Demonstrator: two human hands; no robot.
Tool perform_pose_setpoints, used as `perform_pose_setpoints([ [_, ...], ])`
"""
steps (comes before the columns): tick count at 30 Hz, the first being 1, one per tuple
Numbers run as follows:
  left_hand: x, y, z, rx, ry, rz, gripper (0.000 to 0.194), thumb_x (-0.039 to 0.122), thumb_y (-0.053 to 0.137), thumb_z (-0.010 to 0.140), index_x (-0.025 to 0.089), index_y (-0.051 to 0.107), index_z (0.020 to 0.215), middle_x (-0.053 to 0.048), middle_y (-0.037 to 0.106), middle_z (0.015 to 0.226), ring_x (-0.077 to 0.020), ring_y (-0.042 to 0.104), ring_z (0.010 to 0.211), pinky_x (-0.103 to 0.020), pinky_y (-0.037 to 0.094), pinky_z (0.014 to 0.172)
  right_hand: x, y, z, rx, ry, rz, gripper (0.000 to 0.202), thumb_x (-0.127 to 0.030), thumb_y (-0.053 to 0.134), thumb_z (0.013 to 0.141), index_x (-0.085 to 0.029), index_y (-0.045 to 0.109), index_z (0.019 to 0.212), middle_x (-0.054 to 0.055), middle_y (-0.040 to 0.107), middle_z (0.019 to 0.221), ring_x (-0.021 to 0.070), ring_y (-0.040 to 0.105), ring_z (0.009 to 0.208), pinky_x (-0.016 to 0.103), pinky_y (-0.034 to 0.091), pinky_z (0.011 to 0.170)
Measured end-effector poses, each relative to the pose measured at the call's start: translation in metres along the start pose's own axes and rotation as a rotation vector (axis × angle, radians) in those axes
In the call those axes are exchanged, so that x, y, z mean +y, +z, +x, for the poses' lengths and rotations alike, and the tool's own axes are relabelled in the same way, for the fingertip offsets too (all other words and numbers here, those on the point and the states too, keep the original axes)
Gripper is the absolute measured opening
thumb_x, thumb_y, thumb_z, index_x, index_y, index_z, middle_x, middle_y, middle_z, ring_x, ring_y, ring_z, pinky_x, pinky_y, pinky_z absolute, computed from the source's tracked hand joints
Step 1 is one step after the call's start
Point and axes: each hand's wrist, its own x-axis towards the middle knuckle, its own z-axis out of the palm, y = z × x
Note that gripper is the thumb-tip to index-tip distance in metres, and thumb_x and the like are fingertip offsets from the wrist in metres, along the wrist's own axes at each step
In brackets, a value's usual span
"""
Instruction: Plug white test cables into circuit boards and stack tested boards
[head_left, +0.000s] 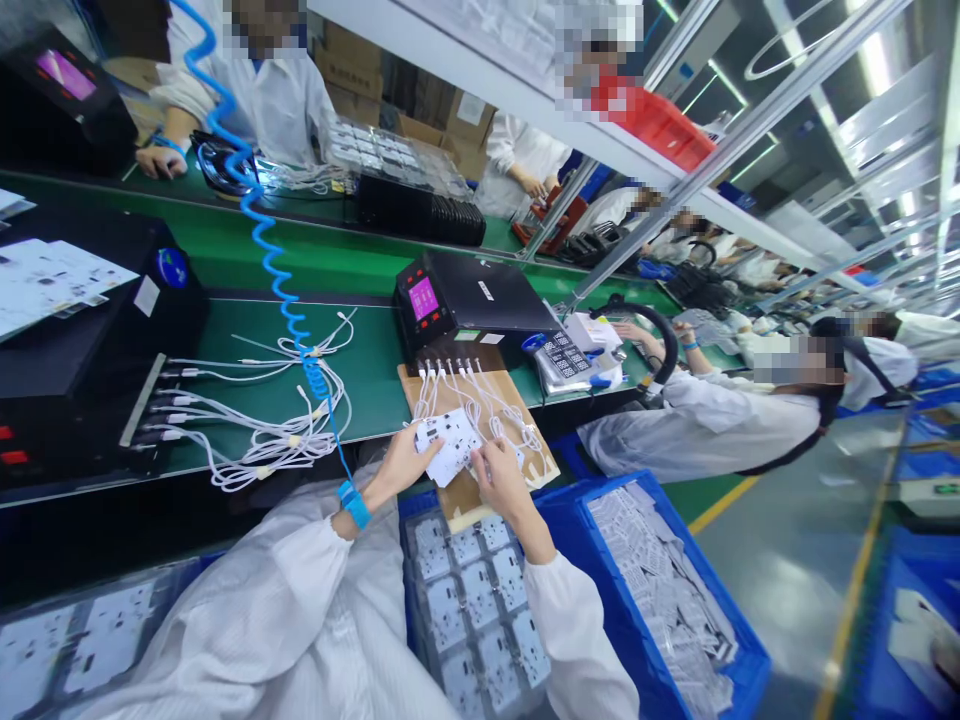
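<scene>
My left hand (403, 464) grips a white circuit board (448, 446) by its left edge, thumb on top. The board is tilted and carries small dark parts. At the board's right edge, my right hand (501, 482) has its fingers pinched together; what lies between the fingertips is hidden. Several white cables (517, 412) run from a black test box (480, 300) with a lit pink screen. They lie over a brown board (420, 392) just beyond my hands. A blue strap (353, 505) circles my left wrist, tied to a coiled blue cord (281, 280).
Below my hands sits a tray of white circuit boards (474, 590). Right of it stands a blue bin (739, 655) holding flat printed pieces. More white cables (285, 450) lie on the green bench at left, by another black box (90, 350). Co-workers sit across and at right.
</scene>
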Motion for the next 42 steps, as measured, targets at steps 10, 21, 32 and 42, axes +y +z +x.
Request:
perform_pose_setpoints([
  [10,0.007,-0.009,0.003,0.047,-0.048,-0.068,0.047,0.052,0.068,0.085,0.014,0.070,0.112,-0.013,0.078,0.113,-0.0280,0.074,0.101,-0.039,0.059,0.088,0.005,0.017,-0.012,-0.066,-0.133,-0.295,0.025,-0.030,0.045,0.110,-0.017,0.065,0.102,0.013,0.068,0.097,0.0272,0.060,0.097,0.045,0.052,0.092],
  [21,0.002,-0.027,0.013,0.173,-0.104,-0.072,0.058,0.065,0.066,0.084,0.012,0.070,0.107,-0.012,0.079,0.102,-0.0258,0.072,0.091,-0.035,0.057,0.077,0.003,0.024,-0.015,-0.148,-0.178,-0.250,0.049,-0.014,0.038,0.106,-0.005,0.043,0.153,0.012,0.065,0.090,0.0272,0.058,0.089,0.044,0.056,0.084],
  [32,0.014,-0.007,0.027,0.153,-0.034,-0.097,0.058,0.063,0.064,0.087,0.011,0.070,0.112,-0.015,0.079,0.108,-0.0267,0.074,0.096,-0.039,0.061,0.085,0.024,-0.023,-0.021,-0.009,-0.078,-0.130,0.044,-0.045,0.039,0.110,-0.022,0.058,0.142,0.016,0.063,0.133,0.0318,0.053,0.134,0.056,0.047,0.112],
  [42,0.014,0.040,0.035,0.087,0.017,-0.031,0.029,0.036,0.057,0.098,0.015,0.069,0.113,-0.016,0.076,0.117,-0.0278,0.071,0.114,-0.045,0.054,0.106,0.075,-0.039,-0.004,-0.114,-0.070,-0.352,0.036,-0.036,0.041,0.107,-0.023,0.056,0.077,0.010,0.065,0.078,0.0278,0.064,0.083,0.040,0.051,0.073],
])
